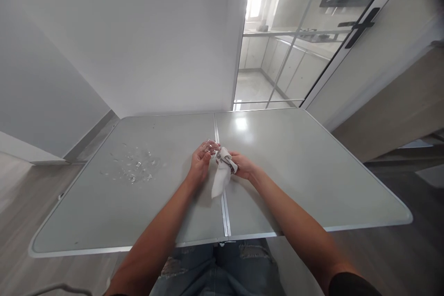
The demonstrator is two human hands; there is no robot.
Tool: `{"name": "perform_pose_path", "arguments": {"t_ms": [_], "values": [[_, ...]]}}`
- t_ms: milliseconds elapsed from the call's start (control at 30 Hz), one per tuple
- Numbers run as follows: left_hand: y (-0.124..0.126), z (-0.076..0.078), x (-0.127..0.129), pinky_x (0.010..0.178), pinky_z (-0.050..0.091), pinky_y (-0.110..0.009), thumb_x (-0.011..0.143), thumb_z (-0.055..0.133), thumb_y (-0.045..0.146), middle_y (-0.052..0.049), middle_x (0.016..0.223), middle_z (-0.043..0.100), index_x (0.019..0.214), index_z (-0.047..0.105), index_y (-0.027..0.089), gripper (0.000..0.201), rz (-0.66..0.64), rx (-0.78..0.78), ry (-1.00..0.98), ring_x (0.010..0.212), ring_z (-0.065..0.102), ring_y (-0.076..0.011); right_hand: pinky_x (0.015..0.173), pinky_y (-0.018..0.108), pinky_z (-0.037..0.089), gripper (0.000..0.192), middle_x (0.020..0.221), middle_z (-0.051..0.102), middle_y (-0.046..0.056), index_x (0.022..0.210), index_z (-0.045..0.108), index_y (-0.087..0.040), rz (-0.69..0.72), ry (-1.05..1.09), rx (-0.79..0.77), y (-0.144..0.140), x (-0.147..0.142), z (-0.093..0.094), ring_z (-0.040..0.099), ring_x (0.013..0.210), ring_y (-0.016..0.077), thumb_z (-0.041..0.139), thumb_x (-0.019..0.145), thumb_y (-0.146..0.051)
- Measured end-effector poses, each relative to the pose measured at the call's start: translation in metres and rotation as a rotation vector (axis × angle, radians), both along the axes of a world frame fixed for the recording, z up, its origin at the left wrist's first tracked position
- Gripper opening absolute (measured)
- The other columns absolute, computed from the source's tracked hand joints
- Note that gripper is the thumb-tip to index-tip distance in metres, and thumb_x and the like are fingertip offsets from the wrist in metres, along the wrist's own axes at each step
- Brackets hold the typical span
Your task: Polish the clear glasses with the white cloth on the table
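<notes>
Over the middle seam of a grey folding table [294, 166], my left hand [200, 163] grips a small clear glass [210, 147] with its rim pointing towards the right hand. My right hand [243, 165] holds a white cloth [221, 179]. The top of the cloth is pressed against or into the glass mouth, and its loose end hangs down to the tabletop.
Several clear glass items or water drops [133, 169] lie scattered on the table's left half. A white wall stands behind the table. A glass sliding door [298, 41] with a black handle opens onto a kitchen at the back right.
</notes>
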State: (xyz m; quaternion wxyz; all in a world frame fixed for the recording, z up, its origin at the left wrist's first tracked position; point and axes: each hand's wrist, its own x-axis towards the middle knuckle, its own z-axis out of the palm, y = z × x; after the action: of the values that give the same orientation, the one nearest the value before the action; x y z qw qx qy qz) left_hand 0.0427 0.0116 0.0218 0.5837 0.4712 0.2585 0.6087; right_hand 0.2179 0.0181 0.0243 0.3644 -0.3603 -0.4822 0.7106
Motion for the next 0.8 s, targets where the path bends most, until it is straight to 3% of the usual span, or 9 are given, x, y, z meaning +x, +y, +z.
{"name": "perform_pose_path", "arguments": {"t_ms": [100, 167, 233, 300, 467, 567, 667, 733, 800], "values": [[0.002, -0.001, 0.001, 0.103, 0.047, -0.043, 0.075, 0.079, 0.054, -0.015, 0.115, 0.070, 0.116, 0.065, 0.017, 0.057, 0.096, 0.021, 0.038, 0.115, 0.065, -0.0290, 0.066, 0.029, 0.039, 0.031, 0.070, 0.060, 0.001, 0.076, 0.061, -0.018, -0.020, -0.282, 0.331, 0.001, 0.002, 0.007, 0.051, 0.064, 0.0154, 0.063, 0.083, -0.048], [0.004, -0.003, 0.001, 0.104, 0.046, -0.043, 0.074, 0.082, 0.050, -0.015, 0.117, 0.070, 0.116, 0.065, 0.018, 0.056, 0.141, 0.031, 0.059, 0.116, 0.065, -0.0286, 0.079, 0.032, 0.040, 0.016, 0.074, 0.061, 0.002, 0.077, 0.059, -0.019, -0.130, -0.526, 0.601, 0.001, 0.000, 0.009, 0.053, 0.072, 0.0178, 0.060, 0.084, -0.034], [0.005, -0.004, 0.000, 0.103, 0.047, -0.043, 0.072, 0.084, 0.049, -0.015, 0.119, 0.069, 0.116, 0.065, 0.018, 0.057, 0.143, 0.029, 0.054, 0.115, 0.065, -0.0284, 0.086, 0.035, 0.038, 0.006, 0.076, 0.061, 0.003, 0.079, 0.057, -0.020, -0.201, -0.667, 0.729, 0.001, -0.003, 0.010, 0.053, 0.077, 0.0192, 0.059, 0.081, -0.025], [0.005, -0.004, -0.001, 0.103, 0.047, -0.044, 0.072, 0.083, 0.050, -0.016, 0.119, 0.069, 0.116, 0.065, 0.017, 0.058, 0.106, 0.014, 0.034, 0.113, 0.066, -0.0286, 0.083, 0.034, 0.040, 0.009, 0.076, 0.062, 0.003, 0.081, 0.059, -0.020, -0.154, -0.615, 0.652, -0.001, -0.005, 0.008, 0.053, 0.075, 0.0189, 0.059, 0.082, -0.029], [0.001, -0.001, -0.002, 0.101, 0.048, -0.043, 0.072, 0.079, 0.060, -0.017, 0.116, 0.069, 0.112, 0.069, 0.015, 0.061, -0.006, 0.001, -0.013, 0.112, 0.065, -0.0293, 0.060, 0.026, 0.041, 0.031, 0.075, 0.064, 0.003, 0.084, 0.064, -0.017, 0.106, -0.047, 0.007, -0.003, 0.000, 0.002, 0.053, 0.063, 0.0144, 0.069, 0.077, -0.047], [0.000, 0.000, 0.000, 0.101, 0.048, -0.043, 0.072, 0.078, 0.061, -0.016, 0.114, 0.070, 0.112, 0.069, 0.015, 0.062, 0.006, -0.010, -0.020, 0.109, 0.067, -0.0285, 0.058, 0.025, 0.041, 0.032, 0.074, 0.065, 0.002, 0.084, 0.064, -0.018, 0.137, 0.003, -0.089, -0.004, 0.003, 0.004, 0.053, 0.062, 0.0134, 0.073, 0.072, -0.046], [0.001, -0.001, 0.001, 0.102, 0.048, -0.043, 0.073, 0.078, 0.060, -0.015, 0.109, 0.071, 0.111, 0.069, 0.016, 0.059, 0.073, 0.005, -0.015, 0.110, 0.067, -0.0285, 0.062, 0.026, 0.040, 0.026, 0.074, 0.064, 0.001, 0.084, 0.064, -0.020, 0.083, -0.257, 0.201, -0.006, 0.001, 0.009, 0.054, 0.067, 0.0155, 0.064, 0.082, -0.046], [0.003, -0.002, 0.002, 0.103, 0.047, -0.043, 0.073, 0.080, 0.056, -0.014, 0.109, 0.071, 0.110, 0.069, 0.017, 0.055, 0.132, 0.026, 0.007, 0.113, 0.066, -0.0287, 0.063, 0.026, 0.036, 0.016, 0.073, 0.063, 0.002, 0.081, 0.062, -0.021, -0.054, -0.534, 0.485, -0.007, -0.003, 0.011, 0.052, 0.068, 0.0165, 0.062, 0.084, -0.036], [0.005, -0.003, 0.001, 0.105, 0.046, -0.043, 0.073, 0.082, 0.053, -0.014, 0.111, 0.071, 0.110, 0.068, 0.017, 0.053, 0.168, 0.040, 0.025, 0.114, 0.066, -0.0285, 0.064, 0.027, 0.032, 0.007, 0.074, 0.062, 0.003, 0.079, 0.060, -0.021, -0.196, -0.725, 0.665, -0.007, -0.007, 0.011, 0.051, 0.069, 0.0173, 0.062, 0.082, -0.028]]}}
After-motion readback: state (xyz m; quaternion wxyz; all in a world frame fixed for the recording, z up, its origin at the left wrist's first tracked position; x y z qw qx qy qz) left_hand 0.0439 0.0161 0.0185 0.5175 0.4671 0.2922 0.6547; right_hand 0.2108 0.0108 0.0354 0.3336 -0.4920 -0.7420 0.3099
